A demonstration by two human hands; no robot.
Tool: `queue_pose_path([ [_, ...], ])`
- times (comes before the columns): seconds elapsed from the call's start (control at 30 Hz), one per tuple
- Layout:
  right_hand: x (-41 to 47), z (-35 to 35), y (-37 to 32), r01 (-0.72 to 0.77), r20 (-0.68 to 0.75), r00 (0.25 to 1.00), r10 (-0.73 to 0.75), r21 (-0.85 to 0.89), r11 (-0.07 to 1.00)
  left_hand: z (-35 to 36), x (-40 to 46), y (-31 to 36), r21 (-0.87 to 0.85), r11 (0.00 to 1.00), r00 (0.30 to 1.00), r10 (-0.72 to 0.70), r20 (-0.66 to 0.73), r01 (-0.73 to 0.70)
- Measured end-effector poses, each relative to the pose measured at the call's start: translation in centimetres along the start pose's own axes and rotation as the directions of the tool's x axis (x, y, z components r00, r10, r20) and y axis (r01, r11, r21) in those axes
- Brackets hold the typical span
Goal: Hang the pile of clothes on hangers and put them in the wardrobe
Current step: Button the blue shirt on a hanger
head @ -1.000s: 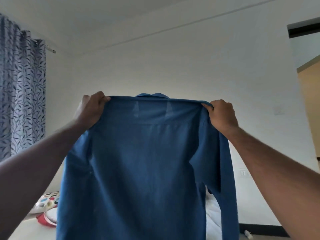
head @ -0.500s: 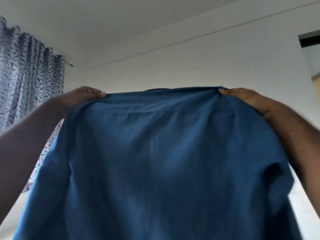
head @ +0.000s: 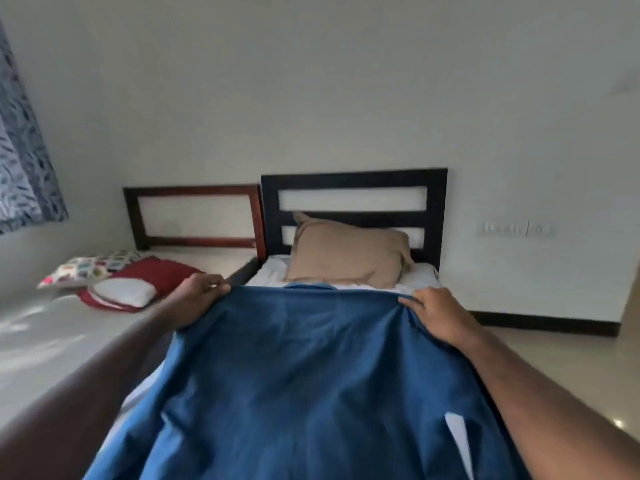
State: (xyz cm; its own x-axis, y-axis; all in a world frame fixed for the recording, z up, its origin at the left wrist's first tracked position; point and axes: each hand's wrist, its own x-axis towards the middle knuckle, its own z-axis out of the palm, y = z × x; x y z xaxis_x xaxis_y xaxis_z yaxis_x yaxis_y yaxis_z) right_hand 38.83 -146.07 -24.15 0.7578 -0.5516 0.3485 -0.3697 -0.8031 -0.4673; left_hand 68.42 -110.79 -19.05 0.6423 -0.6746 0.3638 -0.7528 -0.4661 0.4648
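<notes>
A blue shirt (head: pixel 311 375) is spread out in front of me, back side up, over the nearer bed. My left hand (head: pixel 197 299) grips its left shoulder and my right hand (head: pixel 436 313) grips its right shoulder. The collar peeks out at the top edge between my hands. The shirt's lower part runs out of the frame at the bottom. No hanger and no wardrobe are in view.
Two beds stand side by side: one with a black headboard (head: pixel 353 181) and a tan pillow (head: pixel 349 254), one with a reddish headboard (head: pixel 194 192). A red cloth (head: pixel 152 271) and a patterned cushion (head: pixel 83 268) lie on the left bed. A curtain (head: pixel 20 161) hangs far left.
The shirt was held high against the wall and ceiling; it has come down low over the bed, and my view has tipped down with it. Both hands keep their grip on the shoulders.
</notes>
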Motion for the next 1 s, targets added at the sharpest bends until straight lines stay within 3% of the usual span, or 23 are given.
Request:
queue_pose_path([
  [0.13,0.7,7.3,4.9,-0.081,0.078,0.993,0.087,-0.078,0.994,10.6,1.1,-5.1,0.001,0.996,0.995,-0.088,0.045,0.088],
  [0.3,4.1,11.6,8.7,-0.132,0.138,0.978,0.156,-0.17,0.977,18.0,5.5,-8.1,0.012,0.992,0.988,-0.124,0.088,0.124],
  [0.67,16.4,16.6,13.5,-0.146,0.005,0.989,0.15,-0.208,0.967,23.2,17.7,-11.6,0.059,0.995,0.994,-0.083,0.076,0.078],
  [1.0,17.2,25.0,20.0,-0.197,0.203,0.942,0.268,-0.315,0.928,34.2,18.5,-16.3,0.138,0.982,0.959,-0.162,0.234,0.132],
])
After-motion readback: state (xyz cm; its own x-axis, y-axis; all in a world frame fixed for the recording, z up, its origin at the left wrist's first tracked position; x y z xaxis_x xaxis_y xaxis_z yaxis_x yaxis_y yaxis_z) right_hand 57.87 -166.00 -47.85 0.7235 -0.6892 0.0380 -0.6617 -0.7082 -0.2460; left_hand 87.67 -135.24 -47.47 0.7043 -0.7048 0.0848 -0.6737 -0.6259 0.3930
